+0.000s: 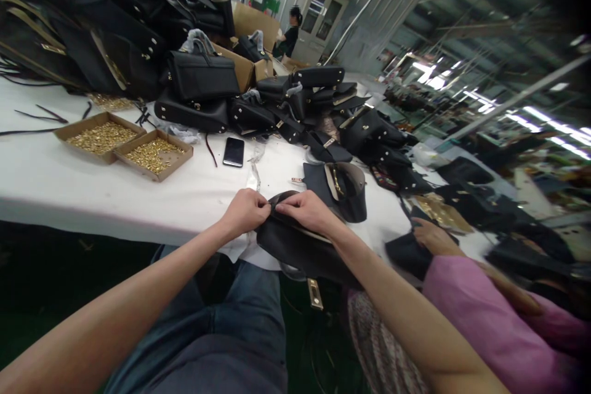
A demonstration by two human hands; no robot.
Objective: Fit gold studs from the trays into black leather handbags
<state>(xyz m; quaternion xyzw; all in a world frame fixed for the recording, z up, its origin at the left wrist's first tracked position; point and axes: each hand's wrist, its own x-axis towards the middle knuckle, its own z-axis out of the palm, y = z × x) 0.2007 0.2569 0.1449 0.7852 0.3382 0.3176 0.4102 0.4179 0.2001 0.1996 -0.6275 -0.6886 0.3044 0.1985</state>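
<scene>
A black leather bag [300, 252] lies at the table's front edge, partly over my lap, with a gold metal clasp [314, 293] hanging below it. My left hand [247, 212] pinches the bag's upper left edge. Close beside it, my right hand [307, 209] is closed on the same edge, its fingers pointing left. Whether a small part sits between the fingertips is too small to tell. Just behind my right hand an open black bag [353, 197] with a beige lining rests on the white table [194, 203].
Two cardboard trays [108, 157] [159, 178] of small gold pieces stand at the left. A phone [233, 152] lies behind my hands. Black bags [203, 77] are piled along the back. At the right, a person in pink sleeves [480, 301] handles black leather.
</scene>
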